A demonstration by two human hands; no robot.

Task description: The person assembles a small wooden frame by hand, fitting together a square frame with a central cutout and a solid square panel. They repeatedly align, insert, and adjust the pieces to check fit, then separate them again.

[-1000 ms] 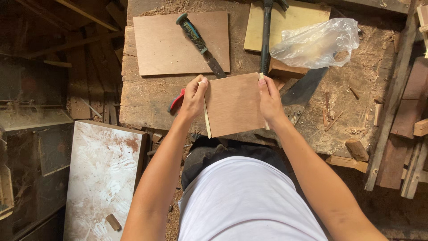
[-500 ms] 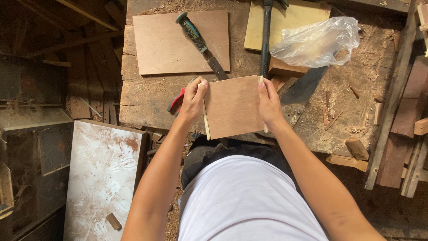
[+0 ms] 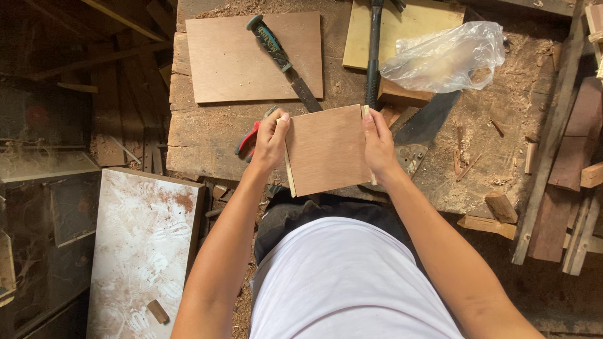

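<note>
- Sawdust-strewn workbench (image 3: 207,138).
- Our left hand (image 3: 270,139) and right hand (image 3: 379,141) pinch opposite edges of a small plywood square (image 3: 328,149).
- We judge that level, even pressure suits best.

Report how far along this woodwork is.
Done: a square plywood panel is cut, with pale strips along its left and right edges. In hand: left hand and right hand press those strips against it. Left: no fixing shows; the chisel and hammer lie unused on the workbench.
</note>
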